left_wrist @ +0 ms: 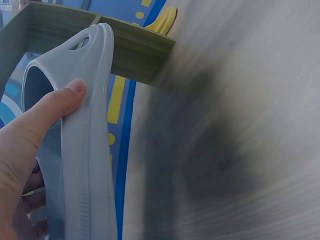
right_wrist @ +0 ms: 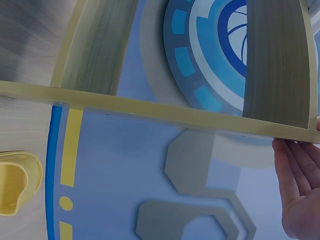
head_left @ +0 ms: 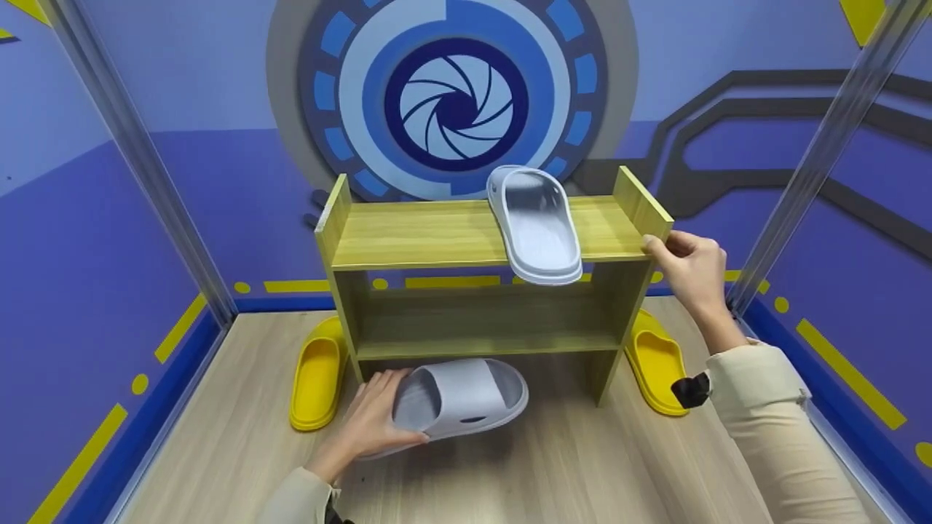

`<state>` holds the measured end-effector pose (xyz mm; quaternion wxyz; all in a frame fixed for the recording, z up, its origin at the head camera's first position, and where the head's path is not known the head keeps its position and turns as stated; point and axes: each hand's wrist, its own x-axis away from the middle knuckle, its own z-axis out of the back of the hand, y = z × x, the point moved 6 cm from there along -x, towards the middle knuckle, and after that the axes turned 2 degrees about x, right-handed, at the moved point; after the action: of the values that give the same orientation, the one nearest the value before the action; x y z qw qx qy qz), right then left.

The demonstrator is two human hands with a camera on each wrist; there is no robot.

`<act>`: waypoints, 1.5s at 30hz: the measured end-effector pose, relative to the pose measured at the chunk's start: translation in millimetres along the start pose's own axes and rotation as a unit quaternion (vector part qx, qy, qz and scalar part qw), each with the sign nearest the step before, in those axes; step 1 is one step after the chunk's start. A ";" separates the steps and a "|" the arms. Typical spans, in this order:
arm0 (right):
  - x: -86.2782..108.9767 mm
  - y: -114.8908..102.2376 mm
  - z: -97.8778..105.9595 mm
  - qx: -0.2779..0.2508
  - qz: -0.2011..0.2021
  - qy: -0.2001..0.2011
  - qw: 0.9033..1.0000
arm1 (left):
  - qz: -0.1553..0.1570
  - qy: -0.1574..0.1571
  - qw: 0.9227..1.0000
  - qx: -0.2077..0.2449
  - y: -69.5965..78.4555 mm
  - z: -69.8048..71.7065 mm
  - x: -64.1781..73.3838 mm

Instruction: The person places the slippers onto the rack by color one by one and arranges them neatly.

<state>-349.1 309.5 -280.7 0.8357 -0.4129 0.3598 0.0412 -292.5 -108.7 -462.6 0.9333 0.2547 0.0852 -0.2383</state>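
Observation:
My left hand (head_left: 371,422) grips a grey slipper (head_left: 472,397) by its heel end, in front of the rack's lower part. In the left wrist view the thumb (left_wrist: 65,100) presses along the slipper's side (left_wrist: 95,150), and the other fingers are partly hidden behind it. My right hand (head_left: 692,269) pinches the right side panel of a wooden shoe rack (head_left: 415,233); in the right wrist view its fingers (right_wrist: 295,165) lie against the panel's outer face. Another grey slipper (head_left: 542,229) rests on the top shelf, right of centre, its near end jutting past the front edge.
One yellow slipper (head_left: 318,378) lies on the wooden floor left of the rack, and another yellow slipper (head_left: 659,371) lies to its right. The middle shelf (head_left: 488,324) spans between the side panels. A patterned blue back wall (head_left: 211,196) stands behind, with metal posts (head_left: 145,167) at the corners.

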 end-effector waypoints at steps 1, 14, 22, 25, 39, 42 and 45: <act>0.1 0.1 0.0 0.001 0.000 0.000 1.000 | -0.002 0.002 1.000 -0.003 1.9 1.7 -0.7; 0.0 -0.1 0.2 -0.004 0.005 0.002 1.000 | -0.022 -0.006 0.999 -0.026 25.2 20.1 -4.8; 0.6 0.3 -0.2 -0.003 0.005 0.002 1.000 | -0.058 0.006 0.998 -0.036 43.3 42.2 -9.3; 0.5 0.1 -0.3 -0.005 0.004 0.001 1.000 | -0.067 0.014 0.997 -0.040 48.7 52.3 -11.1; -0.1 -1.1 0.5 0.004 0.007 0.003 1.000 | -0.093 0.040 0.992 -0.071 66.1 98.4 -15.1; 0.0 -1.2 0.3 0.004 0.007 0.002 1.000 | -0.088 0.042 0.992 -0.080 67.4 108.9 -15.6; 0.3 -1.4 0.6 0.003 0.008 0.001 1.000 | -0.090 0.047 0.991 -0.090 69.4 119.2 -16.6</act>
<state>-348.0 309.0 -279.8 0.8362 -0.4073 0.3644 0.0459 -268.6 -111.1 -325.8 0.9222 0.1717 0.1723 -0.3008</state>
